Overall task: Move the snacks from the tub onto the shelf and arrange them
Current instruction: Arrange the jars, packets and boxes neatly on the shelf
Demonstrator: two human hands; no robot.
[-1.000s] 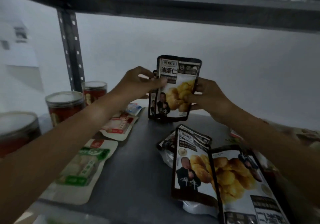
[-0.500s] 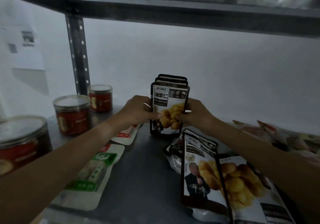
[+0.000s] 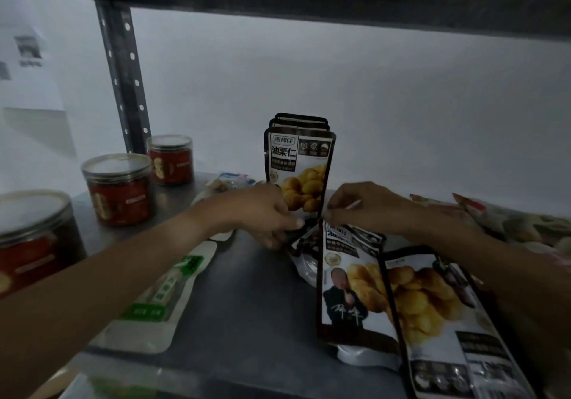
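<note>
Upright chestnut pouches [image 3: 298, 166] at the back of the shelf [image 3: 247, 302], stacked one behind another, front one showing yellow kernels. Left hand [image 3: 262, 213] at the stack's lower left corner, fingers curled low against the base; whether pinching, cannot tell. Right hand [image 3: 367, 205] at the lower right corner, fingertips bunched just beside the edge; grip unclear. Two more pouches [image 3: 386, 299] lying flat at front right, overlapping. Green packet [image 3: 163, 293] flat at front left. Three red jars [image 3: 119, 188] along the left side.
</note>
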